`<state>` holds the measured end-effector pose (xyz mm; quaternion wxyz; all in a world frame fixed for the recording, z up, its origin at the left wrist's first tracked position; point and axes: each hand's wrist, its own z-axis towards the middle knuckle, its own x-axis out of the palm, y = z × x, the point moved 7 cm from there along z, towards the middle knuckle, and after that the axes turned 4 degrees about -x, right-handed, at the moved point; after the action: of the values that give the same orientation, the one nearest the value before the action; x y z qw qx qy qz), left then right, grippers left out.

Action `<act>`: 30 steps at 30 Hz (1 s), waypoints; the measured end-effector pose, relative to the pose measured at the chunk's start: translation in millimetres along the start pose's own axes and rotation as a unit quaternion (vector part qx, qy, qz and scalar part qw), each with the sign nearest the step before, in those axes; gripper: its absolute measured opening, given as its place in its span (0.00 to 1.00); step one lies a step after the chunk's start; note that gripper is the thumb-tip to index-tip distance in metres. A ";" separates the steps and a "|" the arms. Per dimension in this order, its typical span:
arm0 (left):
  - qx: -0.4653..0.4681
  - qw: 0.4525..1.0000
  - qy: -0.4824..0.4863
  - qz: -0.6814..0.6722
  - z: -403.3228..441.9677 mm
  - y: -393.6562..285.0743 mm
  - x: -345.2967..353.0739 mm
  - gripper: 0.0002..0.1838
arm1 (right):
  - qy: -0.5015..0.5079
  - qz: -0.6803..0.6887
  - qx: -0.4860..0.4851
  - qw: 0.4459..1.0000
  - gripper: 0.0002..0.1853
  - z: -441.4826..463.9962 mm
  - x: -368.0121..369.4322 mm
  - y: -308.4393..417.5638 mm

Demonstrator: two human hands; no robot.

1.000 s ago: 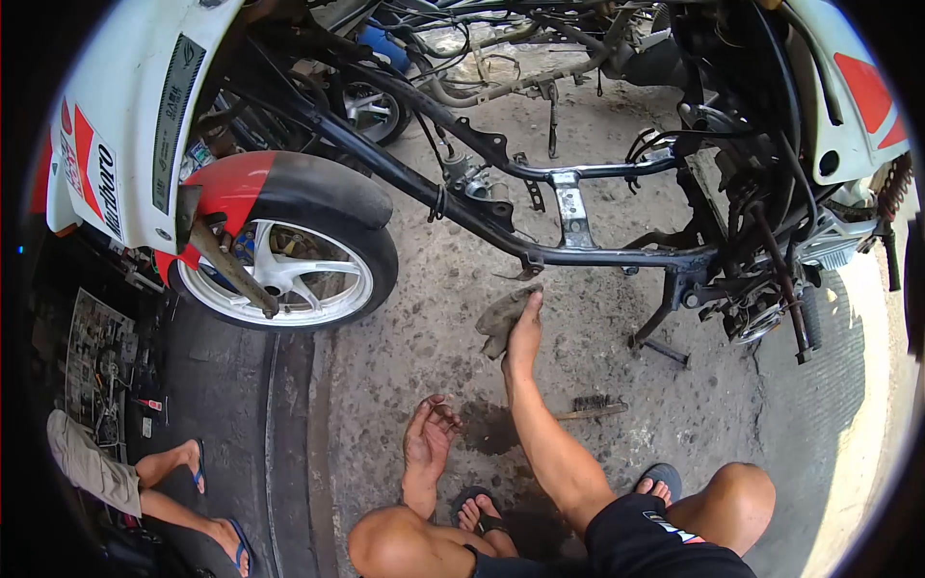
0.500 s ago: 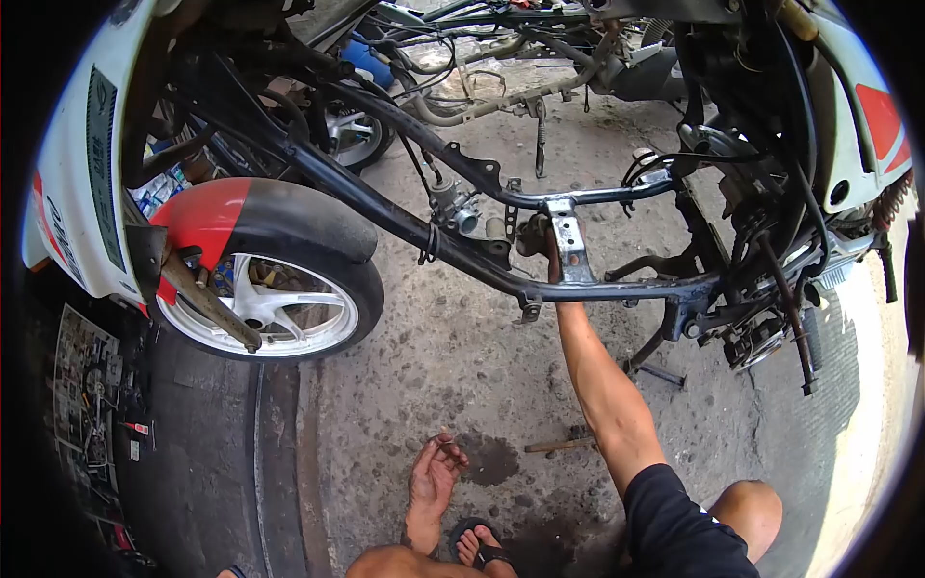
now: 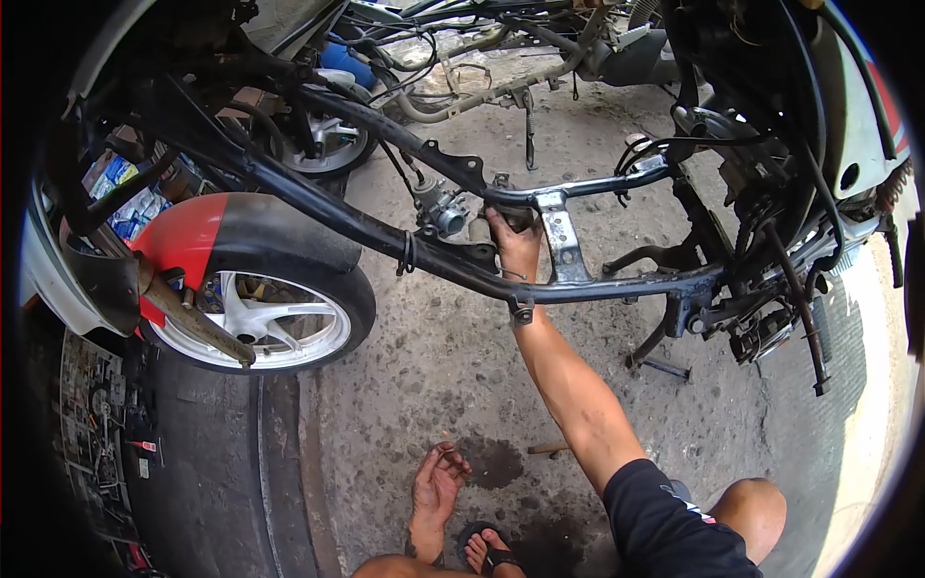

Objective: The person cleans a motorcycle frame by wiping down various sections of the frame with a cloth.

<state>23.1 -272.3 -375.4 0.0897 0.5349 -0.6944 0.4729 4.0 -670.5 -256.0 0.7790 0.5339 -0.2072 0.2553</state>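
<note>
Reaching into the motorcycle frame (image 3: 564, 231) at upper centre seems the present step, the right hand (image 3: 518, 247) gripping what I cannot tell, the left hand (image 3: 438, 482) loosely curled, empty, lower centre; next seemingly calls for careful wrist clearance.

Around the right hand (image 3: 517, 239), the frame (image 3: 366, 223) is smooth, glossy metal; the plate (image 3: 561, 236) just beside it is shiny, scuffed metal. To the hand's left, the carburettor (image 3: 439, 209) is dull metal, and farther left the tyre (image 3: 362, 303) is matt rubber. Below the hand, the floor (image 3: 405, 405) is rough concrete.
</note>
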 end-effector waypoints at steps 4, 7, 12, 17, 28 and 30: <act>-0.013 1.000 -0.006 -0.002 -1.9 1.2 -5.6 0.15 | 0.035 -0.072 0.067 0.995 0.11 11.9 5.7 -1.8; -0.025 1.000 -0.014 -0.001 1.9 3.9 -6.9 0.14 | 0.082 -0.063 0.057 0.993 0.11 19.2 6.7 -15.1; -0.034 0.999 -0.008 0.012 4.5 5.8 1.4 0.13 | 0.103 -0.061 0.032 0.992 0.11 21.1 7.0 -16.6; -0.032 0.999 -0.002 -0.004 10.4 7.0 4.7 0.15 | 0.075 -0.056 0.030 0.995 0.10 14.0 6.0 -11.0; -0.026 0.998 0.020 0.052 -4.7 7.6 16.7 0.14 | 0.364 -0.393 0.085 0.840 0.15 -92.9 -56.1 -92.7; -0.003 0.998 0.031 0.051 10.4 -10.6 29.1 0.14 | 0.331 -0.456 0.151 0.812 0.23 -157.9 -119.6 -100.5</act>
<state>23.8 -299.1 -356.7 0.0886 0.4834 -0.7193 0.4909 -19.6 -573.7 -454.5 0.7371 0.5612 0.3716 0.0604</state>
